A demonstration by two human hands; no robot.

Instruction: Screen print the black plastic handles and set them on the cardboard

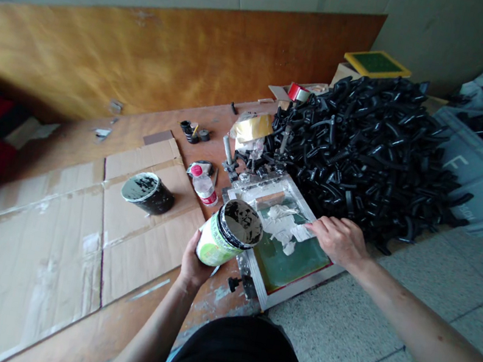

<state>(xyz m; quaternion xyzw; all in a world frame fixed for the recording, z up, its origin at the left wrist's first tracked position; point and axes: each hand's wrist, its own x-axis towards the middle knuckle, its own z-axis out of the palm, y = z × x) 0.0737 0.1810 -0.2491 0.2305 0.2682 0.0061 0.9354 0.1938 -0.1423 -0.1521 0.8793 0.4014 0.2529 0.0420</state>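
Observation:
My left hand (197, 263) is wrapped round a white plastic jar (218, 245) with a green label. The jar is tilted, its open mouth toward me, and dark and pale smears coat its rim and inside. My right hand (340, 242) is closed, fingers pinched, above a screen-printing frame (295, 289) with a green mesh. Whatever those fingers hold is too small to make out; it touches or overlaps a crumpled whitish mass (286, 225) lying on the mesh. The jar hangs just left of the frame.
A dark pot (147, 193) stands on flattened cardboard (47, 235) at left. Near the frame are a red-capped bottle (204, 186) and a clamp post (228, 151). A heap of black plastic parts (365, 158) rises behind, beside a grey crate (478, 177). A red tape roll (299, 93) lies farther back.

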